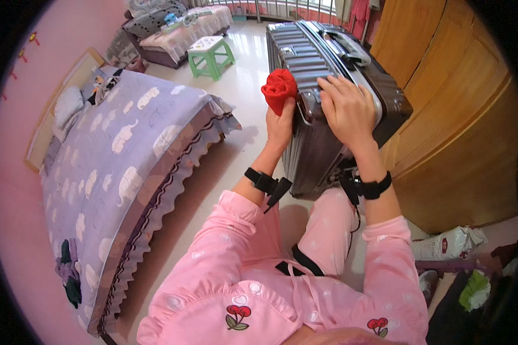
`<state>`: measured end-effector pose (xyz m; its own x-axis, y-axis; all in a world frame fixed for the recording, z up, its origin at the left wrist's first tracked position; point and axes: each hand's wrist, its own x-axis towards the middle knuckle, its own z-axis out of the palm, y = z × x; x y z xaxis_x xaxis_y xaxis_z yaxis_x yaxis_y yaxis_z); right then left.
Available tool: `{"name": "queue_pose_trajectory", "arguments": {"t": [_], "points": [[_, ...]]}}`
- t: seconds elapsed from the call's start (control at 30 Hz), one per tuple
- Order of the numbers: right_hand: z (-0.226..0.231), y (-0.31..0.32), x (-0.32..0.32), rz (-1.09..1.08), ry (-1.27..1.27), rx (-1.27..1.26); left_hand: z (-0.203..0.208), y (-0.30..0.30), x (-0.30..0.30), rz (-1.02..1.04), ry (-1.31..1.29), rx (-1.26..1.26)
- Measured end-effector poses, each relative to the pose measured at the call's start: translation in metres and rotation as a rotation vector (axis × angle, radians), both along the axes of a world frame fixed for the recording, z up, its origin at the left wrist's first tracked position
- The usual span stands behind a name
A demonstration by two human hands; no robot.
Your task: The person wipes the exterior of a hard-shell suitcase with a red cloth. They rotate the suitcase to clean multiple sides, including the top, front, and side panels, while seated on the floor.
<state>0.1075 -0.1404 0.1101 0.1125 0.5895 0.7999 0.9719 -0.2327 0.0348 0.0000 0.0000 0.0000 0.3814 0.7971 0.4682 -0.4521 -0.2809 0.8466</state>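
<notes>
A dark grey ribbed hard-shell suitcase (322,138) stands upright on the floor in front of me, its carry handle (351,52) on the top side. My left hand (279,123) is closed round a bunched red cloth (280,89) at the suitcase's left edge. Most of the cloth sticks up above the thumb, while the other fingers are largely hidden. Flat on the top near corner of the suitcase lies my right hand (348,109), fingers stretched out and holding nothing. Black bands sit on both wrists.
To the left is a bed (121,126) with a purple elephant-print cover. A green-and-white stool (211,56) and a covered sofa (184,31) stand farther back. A wooden wardrobe (454,138) rises close on the right. Bags and clothes (452,244) lie at the lower right.
</notes>
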Motion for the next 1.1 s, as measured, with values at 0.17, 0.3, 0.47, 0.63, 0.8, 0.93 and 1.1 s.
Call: {"name": "queue_pose_trajectory", "arguments": {"t": [0.17,0.3,0.47,0.63,0.8,0.93,1.1], "points": [[-0.005,0.003,0.0,0.033,0.032,0.072,-0.022,-0.019,-0.018,-0.002,0.275,-0.353],[-0.006,0.008,-0.005,0.022,0.046,0.115,0.023,-0.02,-0.033,-0.061,0.08,-0.25],[0.001,0.004,-0.012,0.069,0.199,0.034,0.085,-0.009,-0.027,0.071,0.069,0.53],[0.018,-0.016,0.008,0.111,0.136,0.029,0.082,0.004,-0.032,0.212,0.273,0.671],[0.019,-0.009,0.035,0.057,0.121,-0.259,0.074,0.014,-0.021,0.193,0.228,0.672],[0.011,0.006,0.033,0.017,0.111,-0.186,0.076,0.032,-0.016,0.148,0.224,0.637],[0.027,0.006,0.047,0.052,0.053,-0.305,0.082,0.051,-0.013,0.052,0.3,0.437]]}}
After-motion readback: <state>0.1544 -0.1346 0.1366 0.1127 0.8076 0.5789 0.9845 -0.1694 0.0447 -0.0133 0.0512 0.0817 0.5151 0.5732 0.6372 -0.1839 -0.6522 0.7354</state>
